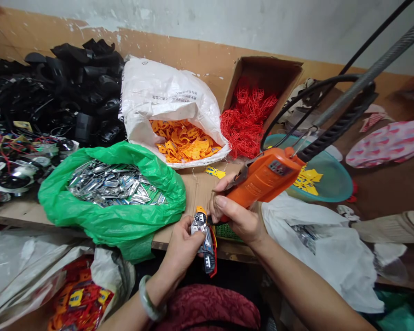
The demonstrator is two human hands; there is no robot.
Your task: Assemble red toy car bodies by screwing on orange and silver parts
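Wearing a pale bracelet on the left wrist. Closing the left grip around a small plastic assembly, black and silver with orange and red parts, at the front edge of the table. Clasping the right grip around the lower end of an orange electric screwdriver, tilted down toward the assembly; unable to tell whether touching it. Beyond, to the left, see a green plastic bag of silvery parts; to the right, behind the screwdriver, a teal basin with yellow pieces. Farther back, find a white sack of orange parts beside a cardboard box spilling red lattice pieces.
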